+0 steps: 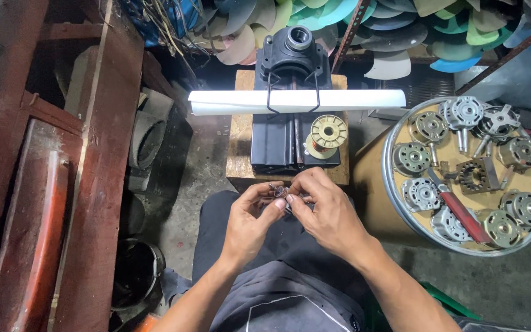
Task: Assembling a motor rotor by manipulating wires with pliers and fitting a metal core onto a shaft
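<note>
L hand (250, 224) and R hand (327, 212) met over the lap, fingers (276, 206) pinched nearly closed on a small metal part (279, 192) w/ wire. Part sat betw. both sets of fingertips, mostly hidden; shape and type unclear. Long axis approx. left-right, not certain. Just beyond fingers: black machine (293, 104) w/ copper wire spool (326, 136). Right of R fingers: round tray (394, 184) of motors.

Left hand (250, 224) and right hand (327, 212) pinch small metal part (279, 192) together over lap; wire spool (326, 135) on black machine (293, 92) ahead.
</note>
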